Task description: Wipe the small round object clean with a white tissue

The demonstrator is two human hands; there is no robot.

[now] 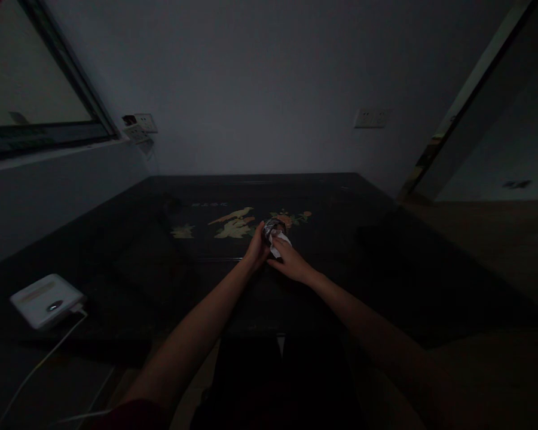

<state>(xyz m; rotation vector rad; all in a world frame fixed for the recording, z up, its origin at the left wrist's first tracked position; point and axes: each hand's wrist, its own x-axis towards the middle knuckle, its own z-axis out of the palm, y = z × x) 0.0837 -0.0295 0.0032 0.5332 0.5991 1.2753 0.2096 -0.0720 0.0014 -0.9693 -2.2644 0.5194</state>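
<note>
In dim light, my left hand is wrapped round the left side of a small, dark, shiny rounded object, whose kind I cannot make out. A crumpled white tissue is under the fingers of my right hand, pressed against the near side of that object. Both hands meet over the middle of a glossy black table. Beside them, a bird-and-flower picture decorates the tabletop. My fingers partly hide the object and the tissue.
A white box-shaped device with a white cable stands at the table's left. Wall sockets are set in the wall behind. To the left is a window, and a door frame stands at the right.
</note>
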